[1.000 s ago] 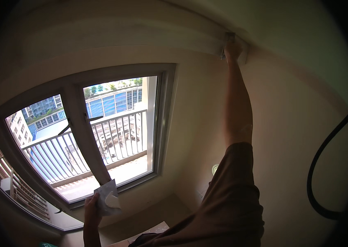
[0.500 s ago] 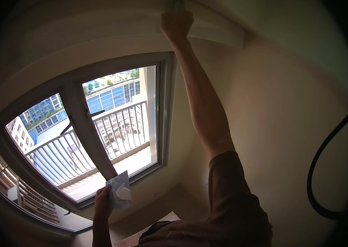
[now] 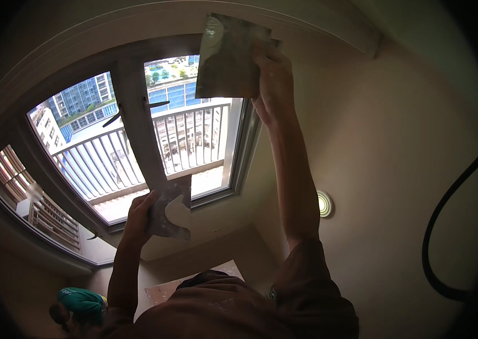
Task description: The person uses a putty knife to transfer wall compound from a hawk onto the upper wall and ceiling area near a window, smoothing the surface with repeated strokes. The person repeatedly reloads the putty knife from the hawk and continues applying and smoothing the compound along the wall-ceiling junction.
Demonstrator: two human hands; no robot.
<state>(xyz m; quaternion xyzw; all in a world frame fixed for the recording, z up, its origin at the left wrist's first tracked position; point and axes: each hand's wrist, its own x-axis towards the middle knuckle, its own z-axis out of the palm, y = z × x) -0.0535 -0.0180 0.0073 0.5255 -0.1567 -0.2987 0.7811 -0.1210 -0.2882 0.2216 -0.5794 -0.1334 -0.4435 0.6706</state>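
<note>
My left hand grips a square metal putty blade by its edge, in front of the window's lower part. A curved lump of white putty sits on that blade's face. Higher up, my raised right hand is closed around a second flat metal putty blade, its handle hidden by the fingers. A pale smear of putty shows at this blade's upper left corner. Both blades are apart from each other, and the right one appears in front of the window's upper right corner.
A grey-framed window with handles looks onto a railed balcony. Below, a person in a green shirt bends over. A speckled board lies under me. A round lamp and a thick black cable show at right.
My right hand has come down from the ceiling edge, bringing its blade into full view. My left hand with its blade has risen slightly. The view has shifted, and the person in green now shows.
</note>
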